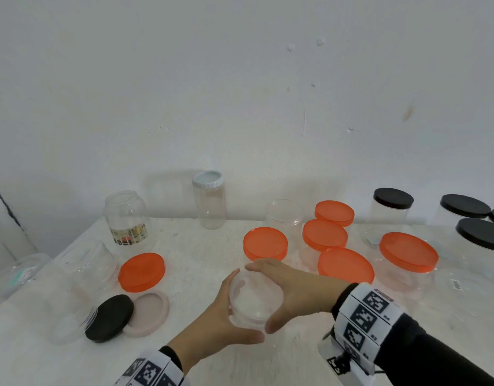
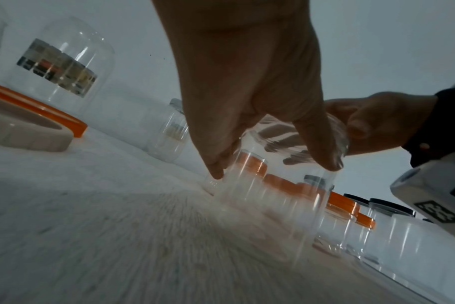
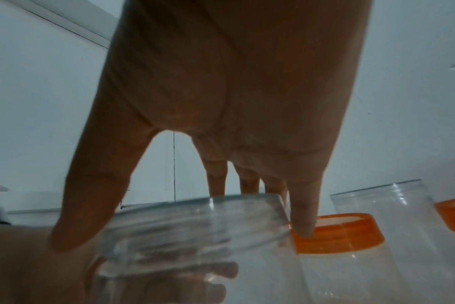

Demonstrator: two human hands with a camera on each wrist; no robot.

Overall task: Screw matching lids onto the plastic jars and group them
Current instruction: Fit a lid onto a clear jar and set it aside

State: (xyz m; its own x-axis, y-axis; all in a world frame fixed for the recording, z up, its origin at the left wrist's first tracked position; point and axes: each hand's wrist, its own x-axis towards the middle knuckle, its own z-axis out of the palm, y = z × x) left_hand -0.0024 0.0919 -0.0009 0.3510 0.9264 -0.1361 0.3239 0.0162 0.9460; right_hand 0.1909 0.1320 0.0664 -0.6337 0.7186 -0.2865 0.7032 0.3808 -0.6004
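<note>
A small clear plastic jar [image 1: 254,307] stands on the white table [image 1: 212,240] at front centre, with a clear lid [image 3: 195,222] on its mouth. My left hand [image 1: 244,305] grips the jar's body from the left, thumb in front and fingers behind. In the left wrist view the left hand [image 2: 271,169] is curled round the jar [image 2: 273,201]. My right hand [image 1: 259,296] comes in from the right and holds the lid's rim between thumb and fingers. In the right wrist view the right hand [image 3: 183,236] spans the lid.
Several orange-lidded jars [image 1: 324,235] stand just behind and to the right. Black-lidded jars [image 1: 393,199] are at far right. A loose orange lid [image 1: 141,271], black lid [image 1: 109,317] and pink lid [image 1: 151,313] lie at left beside lidless jars [image 1: 92,263]. A white-lidded jar [image 1: 208,201] stands at the back.
</note>
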